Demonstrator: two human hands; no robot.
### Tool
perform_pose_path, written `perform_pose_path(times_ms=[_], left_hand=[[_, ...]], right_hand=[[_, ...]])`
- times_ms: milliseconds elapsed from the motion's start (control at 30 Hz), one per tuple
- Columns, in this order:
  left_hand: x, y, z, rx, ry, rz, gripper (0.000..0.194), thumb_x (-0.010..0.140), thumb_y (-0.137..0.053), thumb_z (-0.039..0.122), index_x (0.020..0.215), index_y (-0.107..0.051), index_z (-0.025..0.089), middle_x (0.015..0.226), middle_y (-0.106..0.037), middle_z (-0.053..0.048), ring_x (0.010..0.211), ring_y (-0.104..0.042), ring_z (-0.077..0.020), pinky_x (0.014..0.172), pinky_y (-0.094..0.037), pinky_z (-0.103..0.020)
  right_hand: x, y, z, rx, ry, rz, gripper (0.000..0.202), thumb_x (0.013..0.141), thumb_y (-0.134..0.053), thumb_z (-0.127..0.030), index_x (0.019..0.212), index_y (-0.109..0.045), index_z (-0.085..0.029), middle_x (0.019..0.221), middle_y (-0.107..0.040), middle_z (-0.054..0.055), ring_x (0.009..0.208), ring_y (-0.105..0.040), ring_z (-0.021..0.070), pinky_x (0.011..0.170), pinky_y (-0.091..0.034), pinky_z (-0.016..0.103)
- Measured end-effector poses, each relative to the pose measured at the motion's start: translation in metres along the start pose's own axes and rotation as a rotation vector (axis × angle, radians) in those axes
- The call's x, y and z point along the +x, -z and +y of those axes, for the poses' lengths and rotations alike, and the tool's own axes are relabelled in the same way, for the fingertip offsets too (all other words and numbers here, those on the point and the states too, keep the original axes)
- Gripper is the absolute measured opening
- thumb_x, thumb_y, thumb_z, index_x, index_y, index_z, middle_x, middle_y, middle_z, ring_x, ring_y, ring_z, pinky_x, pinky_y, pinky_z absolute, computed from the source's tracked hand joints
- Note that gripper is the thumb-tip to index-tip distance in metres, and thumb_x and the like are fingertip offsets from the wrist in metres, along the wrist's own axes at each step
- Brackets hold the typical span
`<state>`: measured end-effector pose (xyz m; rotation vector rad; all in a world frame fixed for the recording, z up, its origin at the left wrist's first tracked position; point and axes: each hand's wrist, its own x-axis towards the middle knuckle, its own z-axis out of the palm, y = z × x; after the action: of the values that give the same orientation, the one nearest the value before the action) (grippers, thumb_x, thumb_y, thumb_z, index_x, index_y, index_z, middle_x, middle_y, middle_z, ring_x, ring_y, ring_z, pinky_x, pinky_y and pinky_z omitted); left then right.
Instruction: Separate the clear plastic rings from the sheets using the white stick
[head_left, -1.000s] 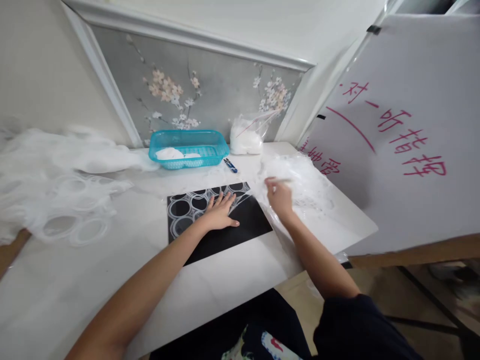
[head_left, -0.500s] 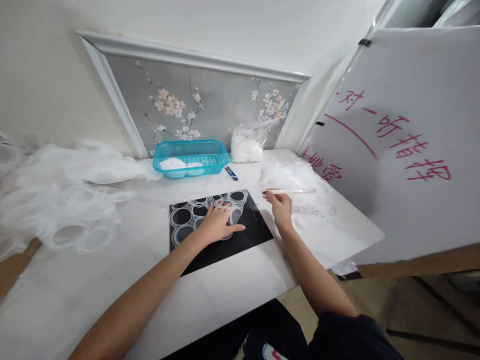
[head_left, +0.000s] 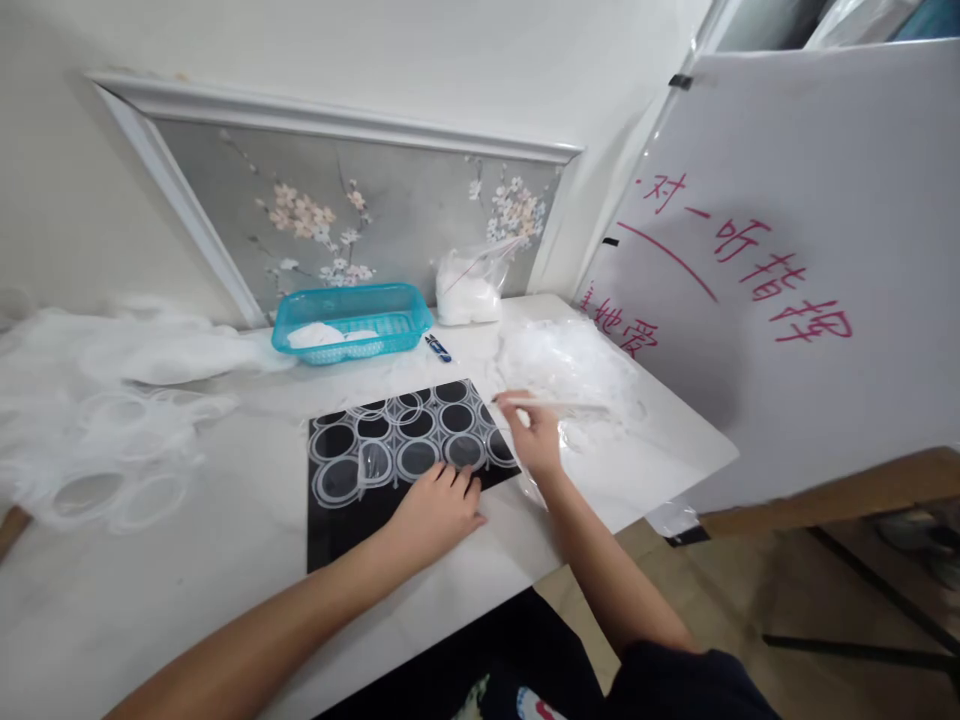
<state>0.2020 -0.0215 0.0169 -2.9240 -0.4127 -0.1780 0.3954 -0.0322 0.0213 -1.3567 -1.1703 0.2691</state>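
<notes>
On a white marble table (head_left: pixel 187 560), the left hand (head_left: pixel 435 510) presses flat on a black mat (head_left: pixel 352 525) carrying white rings (head_left: pixel 409 440); the right hand (head_left: pixel 536 435) pinches a thin clear stick (head_left: pixel 570 406). Most rings look placed.

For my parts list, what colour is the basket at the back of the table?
The basket is translucent turquoise blue, seen in the head view.

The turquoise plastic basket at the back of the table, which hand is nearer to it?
Left. The left hand rests on the black mat, below the turquoise plastic basket; the right hand is farther right, holding a thin clear stick.
</notes>
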Motion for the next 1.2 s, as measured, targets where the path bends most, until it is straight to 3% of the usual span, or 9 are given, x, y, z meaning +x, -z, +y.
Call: perform_pose_path(times_ms=[100, 233, 667, 900, 1100, 1200], left_hand=[[-0.008, -0.005, 0.012, 0.013, 0.136, -0.065, 0.043, 0.097, -0.055, 0.038, 0.126, -0.066, 0.009, 0.130, -0.065, -0.021, 0.116, -0.065, -0.0341, 0.097, -0.049, -0.045], [-0.011, -0.010, 0.030, 0.040, 0.218, -0.105, 0.045, 0.099, -0.049, 0.033, 0.132, -0.062, 0.005, 0.136, -0.059, -0.025, 0.123, -0.060, -0.0387, 0.104, -0.046, -0.049], [-0.008, -0.009, 0.037, 0.043, 0.210, -0.106, 0.048, 0.100, -0.046, 0.030, 0.134, -0.059, 0.000, 0.134, -0.058, -0.030, 0.122, -0.060, -0.0400, 0.106, -0.046, -0.049], [-0.009, -0.019, 0.040, 0.104, 0.212, -0.020, 0.046, 0.099, -0.051, 0.033, 0.131, -0.062, 0.000, 0.130, -0.061, -0.029, 0.119, -0.063, -0.0382, 0.103, -0.046, -0.048], [-0.006, -0.018, 0.036, 0.045, 0.221, -0.002, 0.045, 0.098, -0.053, 0.031, 0.127, -0.063, -0.002, 0.127, -0.064, -0.029, 0.118, -0.064, -0.0356, 0.103, -0.046, -0.046], [-0.005, -0.014, 0.034, 0.033, 0.237, -0.014, 0.044, 0.098, -0.051, 0.033, 0.124, -0.065, 0.000, 0.128, -0.065, -0.026, 0.120, -0.063, -0.0336, 0.104, -0.046, -0.044]], right_hand=[[-0.025, -0.010, 0.001, -0.016, -0.067, -0.310, 0.022, 0.087, -0.060, -0.037, 0.080, -0.074, -0.022, 0.087, -0.079, 0.006, 0.085, -0.074, 0.0250, 0.080, -0.057, 0.036], [-0.039, -0.017, 0.007, -0.035, -0.143, -0.454, 0.022, 0.086, -0.062, -0.038, 0.079, -0.075, -0.022, 0.086, -0.079, 0.005, 0.082, -0.074, 0.0238, 0.075, -0.058, 0.033], [-0.041, -0.016, 0.013, -0.079, -0.193, -0.419, 0.021, 0.086, -0.062, -0.036, 0.082, -0.075, -0.019, 0.085, -0.079, 0.007, 0.082, -0.075, 0.0242, 0.076, -0.058, 0.034], [-0.039, -0.013, 0.013, -0.106, -0.184, -0.442, 0.018, 0.087, -0.063, -0.032, 0.085, -0.074, -0.018, 0.084, -0.079, 0.007, 0.076, -0.074, 0.0236, 0.072, -0.058, 0.033], [-0.052, -0.017, 0.006, -0.230, 0.024, -0.469, 0.017, 0.090, -0.057, -0.024, 0.086, -0.073, -0.022, 0.097, -0.078, 0.008, 0.097, -0.073, 0.0252, 0.089, -0.055, 0.037], [-0.046, -0.017, 0.006, -0.310, 0.162, -0.464, 0.012, 0.083, -0.063, -0.020, 0.076, -0.072, -0.024, 0.082, -0.078, 0.004, 0.087, -0.073, 0.0228, 0.081, -0.055, 0.031]])
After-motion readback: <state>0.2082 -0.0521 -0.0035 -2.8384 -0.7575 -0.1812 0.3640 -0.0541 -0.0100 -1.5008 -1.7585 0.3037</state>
